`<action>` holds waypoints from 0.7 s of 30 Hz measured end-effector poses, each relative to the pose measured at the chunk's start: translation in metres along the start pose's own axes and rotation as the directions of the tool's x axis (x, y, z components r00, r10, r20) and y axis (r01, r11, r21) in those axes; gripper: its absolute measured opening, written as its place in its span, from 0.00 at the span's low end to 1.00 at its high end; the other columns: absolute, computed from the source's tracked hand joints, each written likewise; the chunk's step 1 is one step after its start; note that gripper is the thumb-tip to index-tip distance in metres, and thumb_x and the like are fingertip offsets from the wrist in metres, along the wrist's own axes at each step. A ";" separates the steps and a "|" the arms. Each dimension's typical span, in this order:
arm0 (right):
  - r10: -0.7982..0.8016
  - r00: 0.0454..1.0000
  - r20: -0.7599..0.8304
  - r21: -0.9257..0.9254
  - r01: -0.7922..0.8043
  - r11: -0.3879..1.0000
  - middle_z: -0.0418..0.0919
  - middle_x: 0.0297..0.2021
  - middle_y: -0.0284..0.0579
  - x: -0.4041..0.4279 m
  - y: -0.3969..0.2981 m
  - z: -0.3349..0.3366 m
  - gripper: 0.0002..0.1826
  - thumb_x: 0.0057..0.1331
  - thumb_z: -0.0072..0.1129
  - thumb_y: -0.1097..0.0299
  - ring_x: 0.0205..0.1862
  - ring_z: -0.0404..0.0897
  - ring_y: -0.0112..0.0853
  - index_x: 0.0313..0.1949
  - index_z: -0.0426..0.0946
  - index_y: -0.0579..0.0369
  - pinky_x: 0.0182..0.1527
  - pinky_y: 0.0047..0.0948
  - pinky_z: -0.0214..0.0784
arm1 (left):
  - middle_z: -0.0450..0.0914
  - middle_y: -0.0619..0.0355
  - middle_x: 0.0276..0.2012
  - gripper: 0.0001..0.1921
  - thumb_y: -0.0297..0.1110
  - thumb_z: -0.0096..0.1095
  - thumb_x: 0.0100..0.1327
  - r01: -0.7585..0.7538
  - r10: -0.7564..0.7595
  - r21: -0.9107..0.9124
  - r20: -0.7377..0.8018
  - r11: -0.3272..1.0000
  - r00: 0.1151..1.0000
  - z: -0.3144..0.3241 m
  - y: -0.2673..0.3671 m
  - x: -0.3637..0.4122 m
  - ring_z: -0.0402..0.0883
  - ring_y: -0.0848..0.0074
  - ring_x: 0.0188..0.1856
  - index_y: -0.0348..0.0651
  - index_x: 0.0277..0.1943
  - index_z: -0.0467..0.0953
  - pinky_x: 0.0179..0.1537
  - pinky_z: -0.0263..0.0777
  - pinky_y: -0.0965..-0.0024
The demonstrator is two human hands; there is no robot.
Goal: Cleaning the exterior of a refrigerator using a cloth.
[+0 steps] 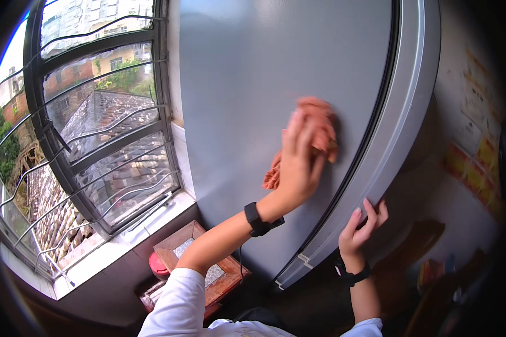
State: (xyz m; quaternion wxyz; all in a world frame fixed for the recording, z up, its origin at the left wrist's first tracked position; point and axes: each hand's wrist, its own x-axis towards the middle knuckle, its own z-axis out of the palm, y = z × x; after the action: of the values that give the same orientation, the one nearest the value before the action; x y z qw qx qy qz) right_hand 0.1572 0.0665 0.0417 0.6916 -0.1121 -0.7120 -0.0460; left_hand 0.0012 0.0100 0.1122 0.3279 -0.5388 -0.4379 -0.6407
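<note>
My left hand (pixel 300 162), with a black band on its wrist, holds a crumpled coral-coloured cloth (pixel 320 122) flat against the grey side panel of a refrigerator (pixel 244 76). Hand and cloth are slightly blurred. Part of the cloth hangs out below the palm. Lower right, my right hand (pixel 358 229) rests its spread fingertips on the outer edge of the refrigerator door (pixel 388 168), holding nothing. A black gasket (pixel 373 130) runs between the door and the side panel.
A window (pixel 105 92) with wavy metal bars stands at left above a white-tiled sill (pixel 122 240). Below it are a wooden stool or small table (pixel 232 278) with a speckled inset and a red-lidded container (pixel 158 263). Posters (pixel 472 160) hang on the right wall.
</note>
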 end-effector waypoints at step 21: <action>0.026 0.998 0.056 0.150 -0.035 0.988 0.54 0.48 0.62 0.000 0.004 -0.009 0.09 0.54 0.45 0.80 0.51 0.56 0.48 0.34 0.71 0.56 0.50 0.39 0.52 | 0.69 0.45 0.40 0.15 0.32 0.48 0.57 0.087 0.031 0.232 -0.461 0.969 0.887 -0.100 -0.175 0.203 0.69 0.60 0.44 0.33 0.45 0.64 0.47 0.60 0.66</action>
State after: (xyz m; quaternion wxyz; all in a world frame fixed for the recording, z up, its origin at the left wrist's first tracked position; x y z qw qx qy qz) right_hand 0.1670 0.0684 0.0413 0.6792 -0.0717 -0.7301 0.0216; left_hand -0.2364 -0.0005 0.2704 0.4775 -0.3197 -0.4313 -0.6955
